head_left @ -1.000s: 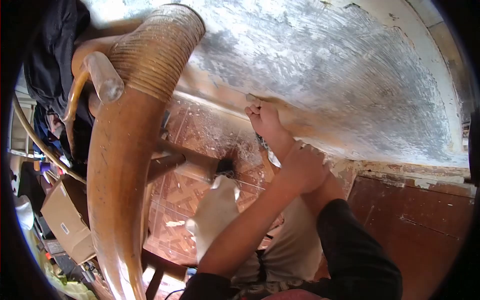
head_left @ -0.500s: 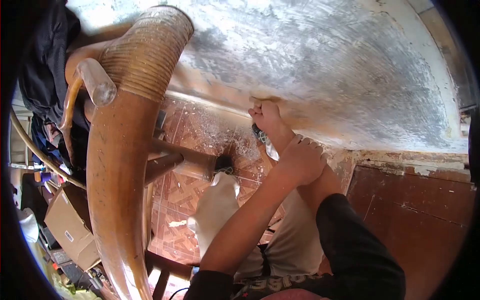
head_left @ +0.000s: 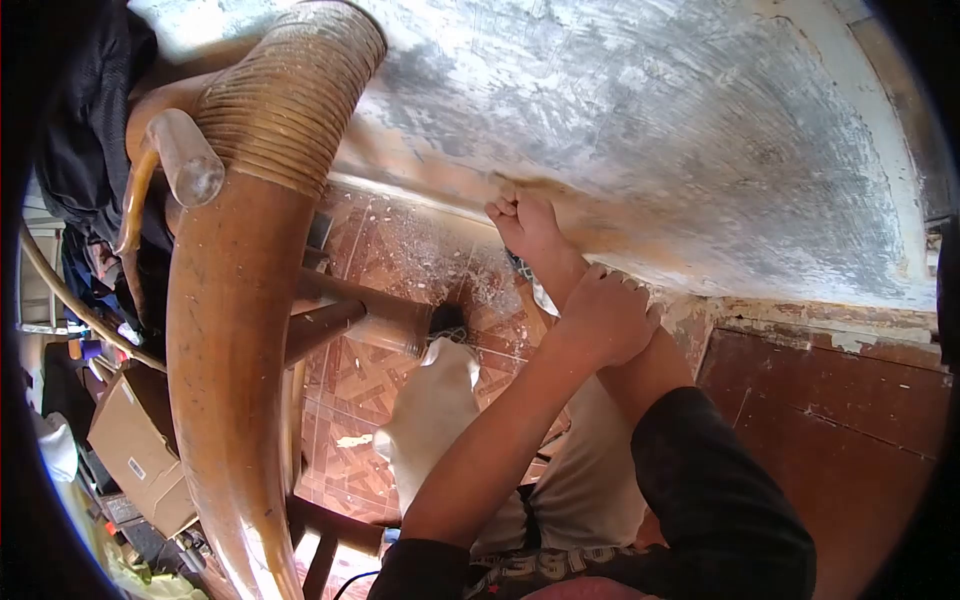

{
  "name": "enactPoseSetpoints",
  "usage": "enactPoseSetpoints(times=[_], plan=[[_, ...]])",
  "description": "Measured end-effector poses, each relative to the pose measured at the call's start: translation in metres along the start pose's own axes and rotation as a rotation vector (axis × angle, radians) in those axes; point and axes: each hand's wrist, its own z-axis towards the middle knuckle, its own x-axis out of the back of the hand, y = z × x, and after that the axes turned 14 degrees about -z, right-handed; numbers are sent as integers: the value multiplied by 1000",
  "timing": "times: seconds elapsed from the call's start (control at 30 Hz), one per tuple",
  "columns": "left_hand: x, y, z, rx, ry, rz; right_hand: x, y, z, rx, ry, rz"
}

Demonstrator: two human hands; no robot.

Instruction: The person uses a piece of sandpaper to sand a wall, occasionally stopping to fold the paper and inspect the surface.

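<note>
My right hand [head_left: 527, 222] is closed in a fist against the lower part of a rough, patchy grey-white wall [head_left: 650, 130]. A thin brownish edge shows at the wall just above its fingers, but what the fist holds, if anything, I cannot make out. My left hand [head_left: 608, 315] lies across my right forearm [head_left: 650, 365], its fingers wrapped over it near the wrist. Below the fist, white dust and crumbs lie on the reddish patterned floor tiles [head_left: 350, 400].
A large brown wooden armrest [head_left: 240, 330] with a ribbed end rises close on my left. Behind it are dark cloth [head_left: 95, 150] and an opened cardboard box [head_left: 140, 450]. A dark red panel [head_left: 830, 400] stands at the right. My legs [head_left: 435, 420] are below my arms.
My right fist has shifted slightly up and to the left along the wall. My left hand stays wrapped on the forearm. The view has tilted a little.
</note>
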Motion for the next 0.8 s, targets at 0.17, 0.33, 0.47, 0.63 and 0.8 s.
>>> enactPoseSetpoints(times=[0.17,0.33,0.47,0.63,0.8], plan=[[16,12,-1,-65,34,6,-20,-14,-5,-32,12,-44],[1,3,1,-17,22,-5,-6,-9,-1,-12,-7,-53],[9,17,-3,-82,46,13,-27,-28,-16,-69,-28,102],[-2,3,1,-32,10,-54,15,-11,5,-111,132,64],[-2,15,-6,-118,1,-48,-2,-25,-18,-17,-63,-16]])
